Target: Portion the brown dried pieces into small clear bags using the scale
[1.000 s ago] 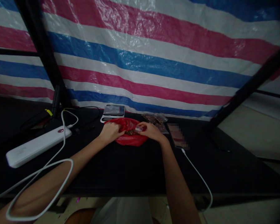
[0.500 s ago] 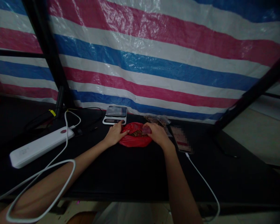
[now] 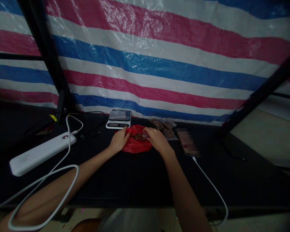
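A red plastic bag (image 3: pixel 136 148) lies open on the black table, with loose brown dried bits (image 3: pixel 137 137) inside it. My left hand (image 3: pixel 119 140) grips the bag's left rim, thumb on the inner side. At the right side of the opening, my right hand (image 3: pixel 157 140) is closed on a small clear plastic bag (image 3: pixel 145 133), held low against the brown bits. The fingertips of my right hand are partly hidden. Just behind the red bag stands a white digital scale (image 3: pixel 118 125) with clear plastic bags (image 3: pixel 120 114) on its dark top.
Several filled clear bags (image 3: pixel 169 134) lie right of the red bag, beside a phone (image 3: pixel 188 143) with a white cable (image 3: pixel 214 188). A white power bank (image 3: pixel 42 154) and looping cable sit at left. Striped plastic sheeting (image 3: pixel 145 58) hangs behind the table between black frame posts.
My right hand has moved left with the small clear bag, lower over the brown bits. My left thumb has drawn in toward the red bag's rim.
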The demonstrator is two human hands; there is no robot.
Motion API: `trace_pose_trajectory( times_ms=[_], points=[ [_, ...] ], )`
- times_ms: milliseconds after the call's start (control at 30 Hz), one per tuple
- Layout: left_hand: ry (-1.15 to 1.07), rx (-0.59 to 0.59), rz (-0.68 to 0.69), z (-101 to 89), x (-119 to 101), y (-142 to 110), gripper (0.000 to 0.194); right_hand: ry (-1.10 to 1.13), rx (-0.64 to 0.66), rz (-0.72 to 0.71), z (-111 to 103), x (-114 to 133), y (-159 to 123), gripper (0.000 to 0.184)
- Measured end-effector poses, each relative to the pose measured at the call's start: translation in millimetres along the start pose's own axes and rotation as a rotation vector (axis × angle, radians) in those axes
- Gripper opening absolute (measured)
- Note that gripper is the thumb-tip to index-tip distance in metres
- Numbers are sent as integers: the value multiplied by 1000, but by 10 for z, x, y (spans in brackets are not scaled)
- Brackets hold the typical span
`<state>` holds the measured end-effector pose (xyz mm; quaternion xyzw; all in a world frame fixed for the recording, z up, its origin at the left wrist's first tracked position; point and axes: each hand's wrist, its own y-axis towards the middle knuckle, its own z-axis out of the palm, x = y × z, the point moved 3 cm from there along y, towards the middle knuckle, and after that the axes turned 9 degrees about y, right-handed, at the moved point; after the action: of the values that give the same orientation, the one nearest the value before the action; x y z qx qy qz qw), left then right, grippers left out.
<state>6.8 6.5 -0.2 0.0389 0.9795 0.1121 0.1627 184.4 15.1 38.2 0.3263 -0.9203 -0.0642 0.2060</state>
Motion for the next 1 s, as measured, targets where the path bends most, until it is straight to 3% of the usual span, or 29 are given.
trace_pose_trajectory(
  times_ms=[167,433,600,767,1000],
  points=[
    [-110,3,-109,-24,33,-3,26,67,4,-61,100,100,28,39],
    [-777,-246,-64,75,48,72,15,262,-53,-84,291,286,95,42],
    [-862,-288,-121,84,60,66,15,474,-143,-4,414,203,197,40],
    [-905,-259,-254,122,111,86,12,695,-118,45,537,110,247,42],
    [-1060,-273,-240,138,74,78,16,1006,-124,80,584,75,298,38]
  ],
)
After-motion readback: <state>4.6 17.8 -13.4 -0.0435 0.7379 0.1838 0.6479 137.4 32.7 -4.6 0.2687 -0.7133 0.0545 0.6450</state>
